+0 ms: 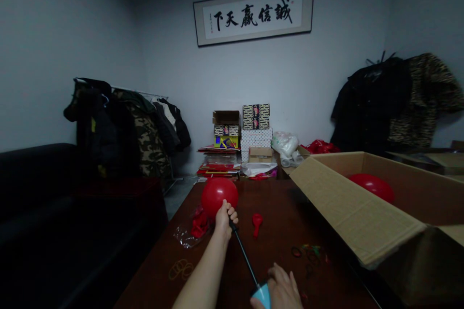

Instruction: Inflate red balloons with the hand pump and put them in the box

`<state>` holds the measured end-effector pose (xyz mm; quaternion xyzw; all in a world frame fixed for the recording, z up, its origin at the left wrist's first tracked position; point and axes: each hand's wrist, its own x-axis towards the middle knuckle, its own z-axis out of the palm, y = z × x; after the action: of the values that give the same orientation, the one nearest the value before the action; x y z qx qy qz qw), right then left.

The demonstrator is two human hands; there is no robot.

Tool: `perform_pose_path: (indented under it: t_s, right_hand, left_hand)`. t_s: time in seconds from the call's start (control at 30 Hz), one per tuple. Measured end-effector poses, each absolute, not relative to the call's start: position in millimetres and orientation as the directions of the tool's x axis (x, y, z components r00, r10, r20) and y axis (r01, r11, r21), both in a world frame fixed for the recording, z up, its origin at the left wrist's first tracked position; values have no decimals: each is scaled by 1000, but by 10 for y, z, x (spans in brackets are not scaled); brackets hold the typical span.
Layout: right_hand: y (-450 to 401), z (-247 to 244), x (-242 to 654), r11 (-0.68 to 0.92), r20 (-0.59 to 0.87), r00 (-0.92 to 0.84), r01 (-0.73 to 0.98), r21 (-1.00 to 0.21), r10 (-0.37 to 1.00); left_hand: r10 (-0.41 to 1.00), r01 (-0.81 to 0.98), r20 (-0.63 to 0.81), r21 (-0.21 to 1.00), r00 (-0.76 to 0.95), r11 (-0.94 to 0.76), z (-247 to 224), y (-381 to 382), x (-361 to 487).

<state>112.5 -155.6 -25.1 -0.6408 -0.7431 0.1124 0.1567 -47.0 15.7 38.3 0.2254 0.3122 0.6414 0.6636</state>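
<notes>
Red balloon, round and inflated, sits over the far part of the table, and from the head view we have our left hand clenched at its neck, against the black end of the pump. Down the slim rod we go, slanting to the light-blue body, and there's our right hand wrapped loosely round it, partly cut off by the bottom edge. Just right of the left hand we've got a limp balloon lying flat; to the left, a clear bag beside crumpled red pieces. Yellowish rubber bands lie nearer us. Over on the right, an open cardboard box shows another red balloon inside!
</notes>
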Motion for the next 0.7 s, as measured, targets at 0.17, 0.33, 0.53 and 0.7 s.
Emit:
perform_pose_path:
  t_s: [0.17,0.33,0.53,0.7]
  right_hand:
    - [-1550,-141,1087,185,161,-135,915,-357,978]
    - [-1492,13,1040,188,182,-129,912,-364,975]
    - [-1242,236,1023,155,135,-108,898,-412,985]
    - [-1102,290,940,120,146,-59,882,-455,988]
  left_hand:
    - [991,-720,-133,689,-10,85,510,187,-432]
    - [990,-722,-137,681,32,118,505,127,-318]
    - [983,-716,-118,674,139,182,307,-65,-61]
    - [978,-653,-135,729,160,207,237,-124,11]
